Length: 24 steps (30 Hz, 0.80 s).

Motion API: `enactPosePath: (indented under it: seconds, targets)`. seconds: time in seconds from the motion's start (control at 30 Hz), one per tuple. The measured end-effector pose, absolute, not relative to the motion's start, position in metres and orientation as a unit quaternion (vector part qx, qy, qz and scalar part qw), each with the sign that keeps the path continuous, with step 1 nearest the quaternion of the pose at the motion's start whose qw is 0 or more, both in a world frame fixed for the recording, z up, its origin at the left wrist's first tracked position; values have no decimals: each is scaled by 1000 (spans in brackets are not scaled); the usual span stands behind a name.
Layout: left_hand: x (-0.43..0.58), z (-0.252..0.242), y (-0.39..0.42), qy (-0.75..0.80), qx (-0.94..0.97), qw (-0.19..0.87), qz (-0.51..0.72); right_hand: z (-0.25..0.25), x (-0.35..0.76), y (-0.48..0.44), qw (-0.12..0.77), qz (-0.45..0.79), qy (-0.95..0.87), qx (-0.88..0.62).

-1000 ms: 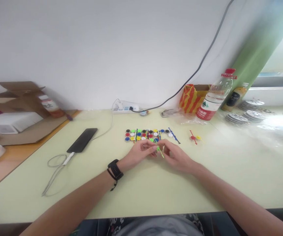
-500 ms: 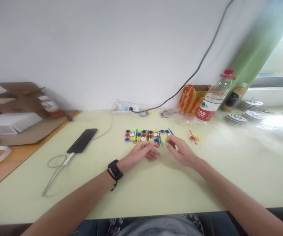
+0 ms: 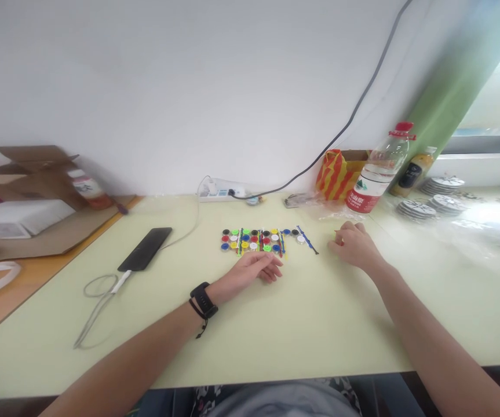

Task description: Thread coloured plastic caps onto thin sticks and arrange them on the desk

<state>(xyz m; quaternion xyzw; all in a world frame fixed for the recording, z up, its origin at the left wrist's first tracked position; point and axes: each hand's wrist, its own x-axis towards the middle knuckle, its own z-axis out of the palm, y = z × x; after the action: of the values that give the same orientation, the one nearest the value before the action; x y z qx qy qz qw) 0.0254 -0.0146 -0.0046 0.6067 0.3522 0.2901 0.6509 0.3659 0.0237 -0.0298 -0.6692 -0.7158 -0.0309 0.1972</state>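
Observation:
Small round discs in several colours lie in rows on the table, with thin coloured sticks standing between groups of them. A blue stick slants at the right end, beside a white disc. Just in front of the rows rests my left hand, its fingers loosely bent, with nothing seen in it. Farther right, my right hand has its thumb and fingers closed around a red arrow-shaped stick, which is mostly hidden by the hand.
A black phone on a cable lies left. Behind are a power strip, a striped bag and a large water bottle. Stacked white discs stand right, a cardboard box left.
My right hand has moved right, from the end of the disc rows to the red and yellow pieces. The green stick at its fingers is out of sight. My left hand stays put.

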Motion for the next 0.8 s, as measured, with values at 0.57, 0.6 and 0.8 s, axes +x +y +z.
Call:
enactPosePath:
  seconds: [0.57, 0.6, 0.8]
  targets:
    - [26, 1, -16, 347, 635, 632, 277, -31, 316, 12, 277, 60, -790, -544]
    - [26, 1, -16, 346, 635, 632, 277, -33, 313, 11, 272, 66, -792, -543]
    - [27, 1, -16, 346, 641, 627, 276, -41, 310, 14, 292, 81, -765, -569]
